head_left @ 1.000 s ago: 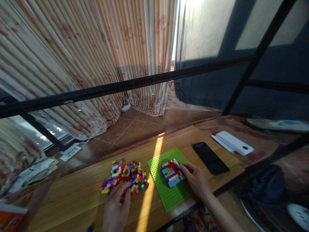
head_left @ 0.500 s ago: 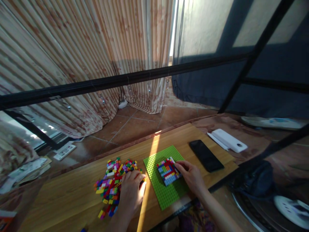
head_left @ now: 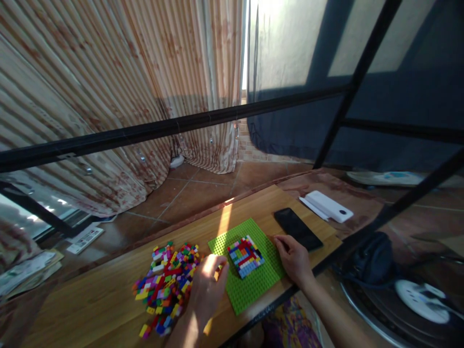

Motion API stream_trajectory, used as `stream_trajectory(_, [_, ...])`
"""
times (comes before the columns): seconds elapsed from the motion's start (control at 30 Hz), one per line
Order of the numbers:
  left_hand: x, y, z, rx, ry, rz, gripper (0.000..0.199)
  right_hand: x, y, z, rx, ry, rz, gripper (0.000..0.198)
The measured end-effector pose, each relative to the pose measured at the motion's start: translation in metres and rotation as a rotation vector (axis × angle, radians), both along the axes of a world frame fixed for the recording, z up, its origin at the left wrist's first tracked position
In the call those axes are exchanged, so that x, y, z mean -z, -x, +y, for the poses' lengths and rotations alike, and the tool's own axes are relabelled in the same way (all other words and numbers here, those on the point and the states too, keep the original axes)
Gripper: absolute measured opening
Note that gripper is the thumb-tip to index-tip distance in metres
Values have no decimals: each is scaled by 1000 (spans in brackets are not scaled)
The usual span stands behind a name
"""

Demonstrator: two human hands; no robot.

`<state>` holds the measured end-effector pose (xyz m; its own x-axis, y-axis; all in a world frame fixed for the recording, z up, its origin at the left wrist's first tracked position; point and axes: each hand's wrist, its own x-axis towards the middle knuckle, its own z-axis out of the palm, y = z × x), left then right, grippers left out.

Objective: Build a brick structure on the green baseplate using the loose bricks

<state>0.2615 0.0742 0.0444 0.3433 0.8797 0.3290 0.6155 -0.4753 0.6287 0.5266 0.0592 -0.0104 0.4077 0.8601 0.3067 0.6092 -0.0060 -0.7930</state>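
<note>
My left hand (head_left: 210, 282) is closed in a pinch between the heap of loose toy bricks (head_left: 165, 280) and the left edge of the green baseplate (head_left: 253, 292); a small yellowish spot shows at its fingers, too small to name. A square, flat build of many-coloured bricks (head_left: 246, 256) sits on the baseplate, with red, blue, white and yellow pieces in its top. My right hand (head_left: 294, 258) hovers by the plate's right edge, thumb and forefinger pressed together, apart from the build. Whether anything is between those fingertips I cannot make out.
A black phone (head_left: 297, 228) lies on the wooden table (head_left: 90, 295), right of the baseplate. Beyond it is a white object (head_left: 328, 205) past the table's edge. A dark metal bar (head_left: 145, 133) crosses in front of the curtains (head_left: 119, 72).
My right hand has come off the build and moved to its right. My left hand has lifted from the brick heap and shifted right towards the baseplate. The view has turned slightly.
</note>
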Motion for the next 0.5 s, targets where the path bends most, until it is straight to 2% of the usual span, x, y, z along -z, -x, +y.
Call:
stream_trajectory(0.17, [-4,-49,4,47,79,-147,15,9,2,0,-25,-67,-79,29])
stream_trajectory(0.27, [-1,-65,8,93,65,-174,18,10,1,1,-17,-76,-82,27])
stream_trajectory(0.5, [11,-72,12,166,-118,31,18,10,1,1,-6,-81,-103,25])
